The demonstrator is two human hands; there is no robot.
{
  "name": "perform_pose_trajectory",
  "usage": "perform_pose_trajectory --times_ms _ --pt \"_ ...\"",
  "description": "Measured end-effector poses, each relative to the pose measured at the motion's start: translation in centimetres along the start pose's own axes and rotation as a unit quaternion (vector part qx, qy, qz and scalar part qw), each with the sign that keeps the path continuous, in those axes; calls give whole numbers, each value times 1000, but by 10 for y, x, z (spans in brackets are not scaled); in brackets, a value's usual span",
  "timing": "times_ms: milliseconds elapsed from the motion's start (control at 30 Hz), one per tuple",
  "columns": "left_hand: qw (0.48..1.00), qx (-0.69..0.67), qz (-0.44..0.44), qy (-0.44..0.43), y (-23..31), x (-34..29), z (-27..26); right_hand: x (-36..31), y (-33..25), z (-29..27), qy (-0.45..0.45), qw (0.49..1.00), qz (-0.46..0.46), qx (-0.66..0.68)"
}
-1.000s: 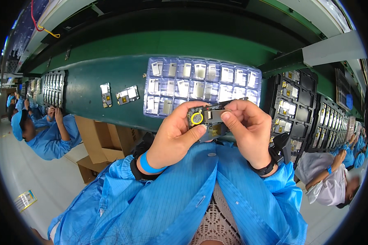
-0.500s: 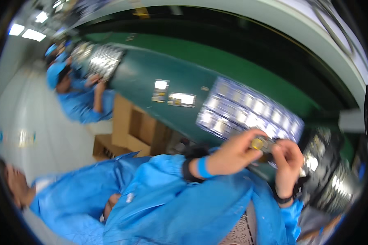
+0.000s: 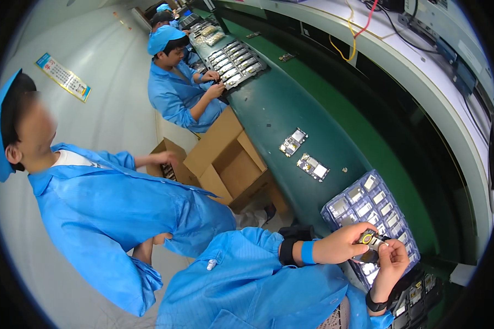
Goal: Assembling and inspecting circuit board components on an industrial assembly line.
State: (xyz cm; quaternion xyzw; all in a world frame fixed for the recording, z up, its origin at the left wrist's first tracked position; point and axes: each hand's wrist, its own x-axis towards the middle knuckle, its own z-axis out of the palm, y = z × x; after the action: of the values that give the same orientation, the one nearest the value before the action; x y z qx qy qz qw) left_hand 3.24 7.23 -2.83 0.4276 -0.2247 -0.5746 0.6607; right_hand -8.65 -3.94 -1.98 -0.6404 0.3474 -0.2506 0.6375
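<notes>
Between my two hands is a small circuit board with a round yellow ring on its face, held above a tray. My left hand, with a blue band at the wrist, pinches it from the left. My right hand, with a black strap at the wrist, grips its right end with thumb and fingers. Below and beyond them lies a clear bluish plastic tray with rows of pockets holding silvery parts. Two loose circuit boards, one nearer and one farther, lie on the green bench past the tray.
The green bench runs away to the upper left. A black tray of boards sits before a seated co-worker. Another person in blue stands at my left beside open cardboard boxes. Black trays are at lower right; cables hang from a shelf.
The whole view has swung and sharpened, showing more of the person at my left and the shelf. Both hands keep hold of the circuit board, with its yellow ring still showing.
</notes>
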Motion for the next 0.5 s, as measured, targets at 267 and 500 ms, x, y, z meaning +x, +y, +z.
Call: perform_pose_trajectory --times_ms 267,500 --pt "1000 -6 2 7 3 -5 -15 4 -5 16 -15 1000 27 -4" --pt "1000 -1 -4 -2 7 -3 -22 5 -9 24 -5 1000 18 -24"
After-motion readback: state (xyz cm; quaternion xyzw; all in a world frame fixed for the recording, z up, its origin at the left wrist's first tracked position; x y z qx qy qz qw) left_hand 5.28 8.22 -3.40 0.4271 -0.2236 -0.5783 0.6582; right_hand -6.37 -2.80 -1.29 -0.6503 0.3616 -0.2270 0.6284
